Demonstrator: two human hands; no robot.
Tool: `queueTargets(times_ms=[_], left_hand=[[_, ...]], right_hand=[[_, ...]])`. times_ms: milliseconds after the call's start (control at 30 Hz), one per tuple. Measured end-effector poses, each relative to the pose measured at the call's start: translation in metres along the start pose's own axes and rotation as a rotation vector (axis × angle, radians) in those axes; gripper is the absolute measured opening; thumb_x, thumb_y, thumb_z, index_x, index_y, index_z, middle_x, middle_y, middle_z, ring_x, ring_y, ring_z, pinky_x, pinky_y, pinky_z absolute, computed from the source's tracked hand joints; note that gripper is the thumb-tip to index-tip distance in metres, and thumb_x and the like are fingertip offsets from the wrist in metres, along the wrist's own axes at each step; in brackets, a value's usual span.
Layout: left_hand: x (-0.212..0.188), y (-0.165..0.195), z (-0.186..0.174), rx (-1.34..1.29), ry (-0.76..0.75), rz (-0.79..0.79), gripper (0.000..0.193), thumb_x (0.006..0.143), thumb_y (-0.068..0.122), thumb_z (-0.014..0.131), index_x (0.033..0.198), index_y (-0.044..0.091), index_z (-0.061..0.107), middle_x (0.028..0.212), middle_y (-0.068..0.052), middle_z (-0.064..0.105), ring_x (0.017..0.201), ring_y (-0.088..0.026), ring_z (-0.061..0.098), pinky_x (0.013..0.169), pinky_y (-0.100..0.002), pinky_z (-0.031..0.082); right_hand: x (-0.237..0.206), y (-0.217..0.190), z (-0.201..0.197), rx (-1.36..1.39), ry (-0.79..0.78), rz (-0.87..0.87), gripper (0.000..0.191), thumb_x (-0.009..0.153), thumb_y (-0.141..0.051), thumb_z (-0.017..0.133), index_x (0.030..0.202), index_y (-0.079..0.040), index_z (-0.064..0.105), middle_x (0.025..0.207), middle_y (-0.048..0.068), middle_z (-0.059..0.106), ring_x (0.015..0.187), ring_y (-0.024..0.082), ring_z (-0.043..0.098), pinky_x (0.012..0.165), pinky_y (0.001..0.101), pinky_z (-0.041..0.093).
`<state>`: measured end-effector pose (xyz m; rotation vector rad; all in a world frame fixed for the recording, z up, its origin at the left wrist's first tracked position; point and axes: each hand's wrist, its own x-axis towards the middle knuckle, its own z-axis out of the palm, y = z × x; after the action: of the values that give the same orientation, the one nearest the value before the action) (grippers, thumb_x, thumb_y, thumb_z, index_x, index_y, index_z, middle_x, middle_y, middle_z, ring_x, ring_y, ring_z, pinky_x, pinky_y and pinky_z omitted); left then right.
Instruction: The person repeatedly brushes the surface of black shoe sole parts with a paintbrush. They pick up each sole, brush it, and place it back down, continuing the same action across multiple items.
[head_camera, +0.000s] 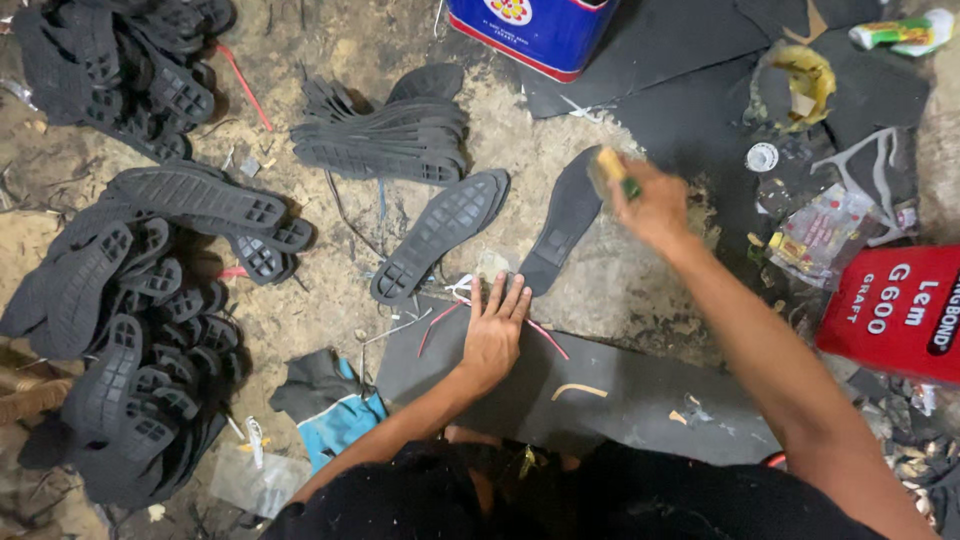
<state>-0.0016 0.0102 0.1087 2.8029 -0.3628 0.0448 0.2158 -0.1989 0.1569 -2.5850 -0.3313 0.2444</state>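
Observation:
My left hand (495, 325) lies flat, fingers apart, on a dark rubber sheet (600, 400), its fingertips touching the heel end of a smooth black shoe sole (562, 222). My right hand (652, 205) is shut on a small yellowish brush (610, 168) held over the upper end of that sole. A second black sole (440, 232) with its tread side up lies just left of it on the sandy ground.
Piles of black treaded soles (140, 330) fill the left side, and a stack (385, 135) lies at top centre. A blue tin (535, 30) stands at the top, a red tin (895, 310) at right. A blue cloth (335, 415) lies at my left knee. Scraps and wrappers (825, 230) litter the right.

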Motion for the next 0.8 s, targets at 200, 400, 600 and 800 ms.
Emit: queueTargets(times_ms=[200,400,600,800], left_hand=[[0.000,-0.002,0.005,-0.010,0.020,0.015,0.058,0.086,0.009,0.055,0.143,-0.004,0.054,0.158,-0.020,0.044,0.151,-0.043,0.032,0.123,-0.067,0.010],[0.000,-0.003,0.007,0.009,0.025,0.008,0.059,0.086,0.010,0.054,0.144,-0.002,0.055,0.158,-0.018,0.045,0.150,-0.042,0.032,0.122,-0.067,0.010],[0.003,0.004,0.004,0.063,-0.047,-0.020,0.058,0.087,0.016,0.053,0.142,-0.003,0.055,0.157,-0.019,0.045,0.150,-0.042,0.032,0.122,-0.069,0.011],[0.001,0.005,0.001,0.105,0.005,0.001,0.059,0.089,0.017,0.052,0.145,-0.002,0.053,0.159,-0.018,0.042,0.150,-0.041,0.031,0.118,-0.074,0.010]], right_hand=[[-0.007,0.004,0.026,0.250,-0.075,-0.327,0.043,0.085,-0.042,0.074,0.114,-0.010,0.076,0.097,0.014,0.078,0.086,0.031,0.075,0.075,0.0424,0.058],[0.021,0.002,0.023,-0.307,-0.067,-0.008,0.043,0.105,-0.053,0.062,0.110,-0.013,0.077,0.094,0.017,0.076,0.085,0.031,0.073,0.078,0.0436,0.056],[-0.017,-0.025,0.055,0.161,-0.051,-0.367,0.045,0.090,-0.038,0.070,0.126,-0.012,0.068,0.096,0.015,0.074,0.080,0.032,0.071,0.069,0.0427,0.057],[-0.071,0.015,0.031,0.111,-0.171,-0.576,0.045,0.087,-0.030,0.068,0.126,-0.007,0.068,0.101,0.017,0.075,0.070,0.032,0.074,0.067,0.0427,0.059]])
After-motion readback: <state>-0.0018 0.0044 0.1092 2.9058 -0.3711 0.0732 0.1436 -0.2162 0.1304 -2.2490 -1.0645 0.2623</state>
